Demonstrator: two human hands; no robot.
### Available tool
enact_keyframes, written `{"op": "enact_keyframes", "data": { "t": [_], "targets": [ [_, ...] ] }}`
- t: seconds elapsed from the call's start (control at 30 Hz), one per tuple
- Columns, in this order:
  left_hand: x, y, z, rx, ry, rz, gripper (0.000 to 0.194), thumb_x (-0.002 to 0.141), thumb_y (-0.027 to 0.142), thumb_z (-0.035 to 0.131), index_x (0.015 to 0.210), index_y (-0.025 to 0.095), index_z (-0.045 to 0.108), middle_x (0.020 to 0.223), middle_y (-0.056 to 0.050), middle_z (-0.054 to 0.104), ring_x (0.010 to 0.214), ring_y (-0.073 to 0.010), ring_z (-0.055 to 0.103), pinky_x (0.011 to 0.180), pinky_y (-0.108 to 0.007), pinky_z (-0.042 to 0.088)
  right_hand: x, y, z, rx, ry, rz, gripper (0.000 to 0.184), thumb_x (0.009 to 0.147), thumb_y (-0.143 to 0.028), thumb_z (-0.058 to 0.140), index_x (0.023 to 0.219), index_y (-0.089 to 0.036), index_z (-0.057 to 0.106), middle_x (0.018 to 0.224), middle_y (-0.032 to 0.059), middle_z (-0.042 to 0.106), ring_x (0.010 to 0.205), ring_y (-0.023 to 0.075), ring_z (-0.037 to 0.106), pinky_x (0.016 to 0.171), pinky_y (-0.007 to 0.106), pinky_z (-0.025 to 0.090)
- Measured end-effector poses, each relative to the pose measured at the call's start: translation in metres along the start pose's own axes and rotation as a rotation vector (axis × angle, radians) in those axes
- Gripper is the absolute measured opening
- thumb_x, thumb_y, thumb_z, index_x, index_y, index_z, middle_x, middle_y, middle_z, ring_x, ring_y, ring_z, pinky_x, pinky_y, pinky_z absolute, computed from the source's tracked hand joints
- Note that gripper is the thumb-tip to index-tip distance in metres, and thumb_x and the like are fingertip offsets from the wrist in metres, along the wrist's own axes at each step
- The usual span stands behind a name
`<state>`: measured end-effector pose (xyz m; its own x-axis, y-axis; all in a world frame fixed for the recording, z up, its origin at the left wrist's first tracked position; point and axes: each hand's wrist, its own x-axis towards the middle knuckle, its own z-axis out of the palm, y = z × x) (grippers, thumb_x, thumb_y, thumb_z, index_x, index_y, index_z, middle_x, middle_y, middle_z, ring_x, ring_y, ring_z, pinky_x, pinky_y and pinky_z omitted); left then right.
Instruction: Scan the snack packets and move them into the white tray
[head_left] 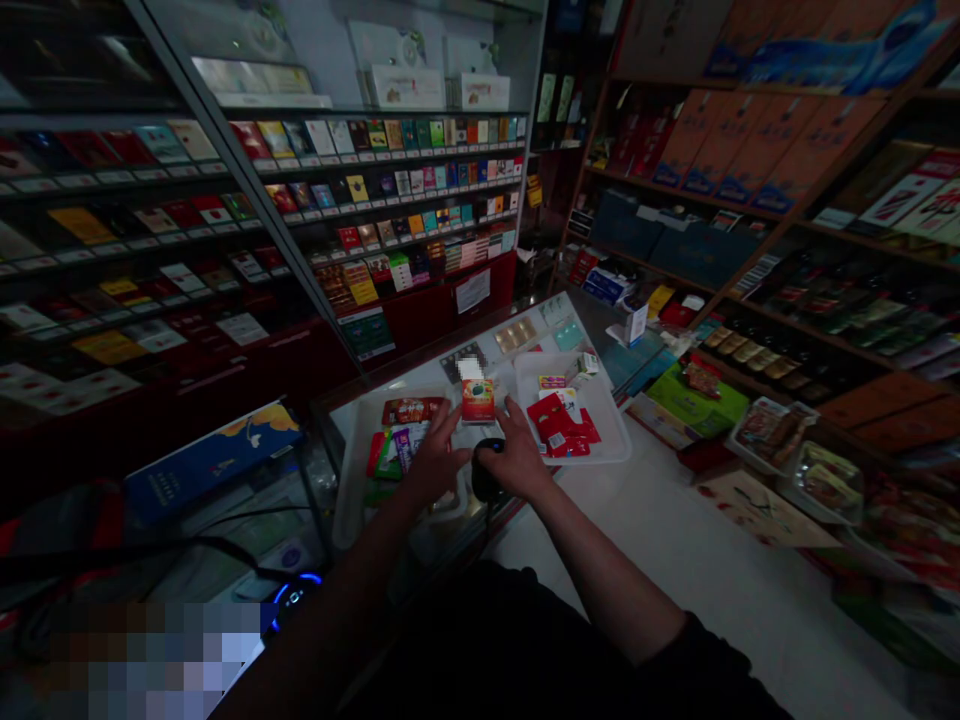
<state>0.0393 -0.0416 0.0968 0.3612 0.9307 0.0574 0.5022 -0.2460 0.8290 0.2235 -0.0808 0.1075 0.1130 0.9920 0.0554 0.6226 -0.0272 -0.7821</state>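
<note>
My left hand (437,456) rests on the glass counter (525,350), fingers stretched toward a red cigarette pack (478,399) standing just past its fingertips. My right hand (516,458) is curled around a black handheld scanner (487,470), its index finger reaching toward the same pack. A white tray (352,480) with several colourful packets lies under and left of my left hand. A second white tray (611,425) holding red packs (561,422) sits to the right of my right hand.
Shelves of cigarette packs (390,190) fill the wall behind the counter. Wooden shelves with cartons (750,150) and bottles stand at right. Snack boxes (795,450) line the floor edge. A blue carton (210,460) and cables lie at left.
</note>
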Motion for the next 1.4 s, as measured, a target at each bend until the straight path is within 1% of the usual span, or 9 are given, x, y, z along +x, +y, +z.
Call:
{"op": "enact_keyframes", "data": {
  "t": [0.1, 0.2, 0.3, 0.47, 0.67, 0.87, 1.03, 1.23, 1.4],
  "targets": [
    [0.008, -0.002, 0.008, 0.028, -0.034, -0.002, 0.079, 0.093, 0.046, 0.061, 0.164, 0.021, 0.038, 0.178, -0.013, 0.015, 0.165, -0.0332, 0.012, 0.133, -0.055, 0.018, 0.001, 0.006, -0.008, -0.022, -0.009, 0.000, 0.089, 0.076, -0.036, 0.076, 0.158, -0.015, 0.047, 0.175, 0.0182, 0.021, 0.162, 0.0366, 0.020, 0.131, 0.053, 0.022],
    [0.015, -0.009, 0.016, 0.055, -0.056, 0.013, 0.074, 0.100, 0.054, 0.051, 0.165, 0.022, 0.037, 0.178, -0.013, 0.012, 0.165, -0.0345, 0.008, 0.132, -0.059, 0.016, 0.001, 0.013, -0.014, -0.037, -0.029, 0.021, 0.097, 0.075, -0.041, 0.080, 0.161, -0.018, 0.043, 0.176, 0.0176, 0.017, 0.163, 0.0379, 0.017, 0.130, 0.055, 0.022],
    [0.022, -0.020, 0.026, 0.116, -0.070, 0.053, 0.070, 0.103, 0.055, 0.044, 0.166, 0.024, 0.035, 0.179, -0.013, 0.011, 0.165, -0.0354, 0.007, 0.131, -0.061, 0.015, 0.001, 0.023, -0.018, -0.049, -0.056, 0.043, 0.104, 0.074, -0.048, 0.084, 0.164, -0.021, 0.039, 0.178, 0.0159, 0.012, 0.164, 0.0381, 0.012, 0.130, 0.056, 0.019],
    [0.028, -0.030, 0.040, 0.273, -0.083, 0.074, 0.068, 0.106, 0.049, 0.038, 0.167, 0.020, 0.032, 0.178, -0.017, 0.009, 0.165, -0.0376, 0.005, 0.130, -0.063, 0.017, 0.001, 0.041, -0.018, -0.070, -0.102, 0.050, 0.115, 0.074, -0.065, 0.083, 0.167, -0.022, 0.032, 0.178, 0.0158, 0.008, 0.165, 0.0369, 0.007, 0.131, 0.055, 0.016],
    [0.029, -0.030, 0.050, 0.429, -0.084, 0.052, 0.068, 0.105, 0.047, 0.044, 0.168, 0.027, 0.029, 0.179, -0.015, 0.006, 0.164, -0.0400, 0.005, 0.127, -0.068, 0.018, 0.002, 0.062, -0.015, -0.084, -0.155, 0.082, 0.120, 0.075, -0.078, 0.076, 0.169, -0.024, 0.024, 0.178, 0.0156, 0.004, 0.165, 0.0374, 0.001, 0.130, 0.058, 0.013],
    [0.028, -0.028, 0.053, 0.541, -0.102, 0.049, 0.069, 0.104, 0.049, 0.046, 0.168, 0.030, 0.028, 0.179, -0.012, 0.009, 0.164, -0.0400, 0.005, 0.127, -0.068, 0.018, 0.001, 0.076, -0.010, -0.089, -0.192, 0.093, 0.115, 0.079, -0.081, 0.070, 0.169, -0.025, 0.026, 0.178, 0.0170, 0.001, 0.165, 0.0392, 0.002, 0.130, 0.060, 0.012],
    [0.030, -0.031, 0.056, 0.588, -0.095, 0.043, 0.068, 0.104, 0.049, 0.045, 0.167, 0.029, 0.030, 0.178, -0.013, 0.010, 0.164, -0.0409, 0.008, 0.126, -0.068, 0.020, 0.003, 0.076, -0.007, -0.117, -0.241, 0.131, 0.114, 0.081, -0.080, 0.070, 0.170, -0.026, 0.022, 0.178, 0.0176, -0.002, 0.164, 0.0402, -0.002, 0.130, 0.060, 0.012],
    [0.031, -0.038, 0.057, 0.610, -0.096, 0.051, 0.066, 0.105, 0.049, 0.042, 0.167, 0.028, 0.033, 0.177, -0.014, 0.017, 0.164, -0.0403, 0.013, 0.125, -0.067, 0.024, 0.008, 0.078, -0.006, -0.133, -0.258, 0.107, 0.104, 0.087, -0.077, 0.066, 0.170, -0.033, 0.021, 0.179, 0.0136, 0.003, 0.165, 0.0388, 0.000, 0.129, 0.060, 0.013],
    [0.030, -0.047, 0.061, 0.616, -0.095, 0.060, 0.066, 0.106, 0.050, 0.039, 0.167, 0.027, 0.032, 0.176, -0.016, 0.023, 0.162, -0.0417, 0.017, 0.124, -0.069, 0.024, 0.009, 0.081, -0.003, -0.132, -0.277, 0.136, 0.109, 0.086, -0.081, 0.064, 0.170, -0.027, 0.021, 0.179, 0.0158, 0.001, 0.164, 0.0391, -0.001, 0.130, 0.058, 0.011]
  ]
}}
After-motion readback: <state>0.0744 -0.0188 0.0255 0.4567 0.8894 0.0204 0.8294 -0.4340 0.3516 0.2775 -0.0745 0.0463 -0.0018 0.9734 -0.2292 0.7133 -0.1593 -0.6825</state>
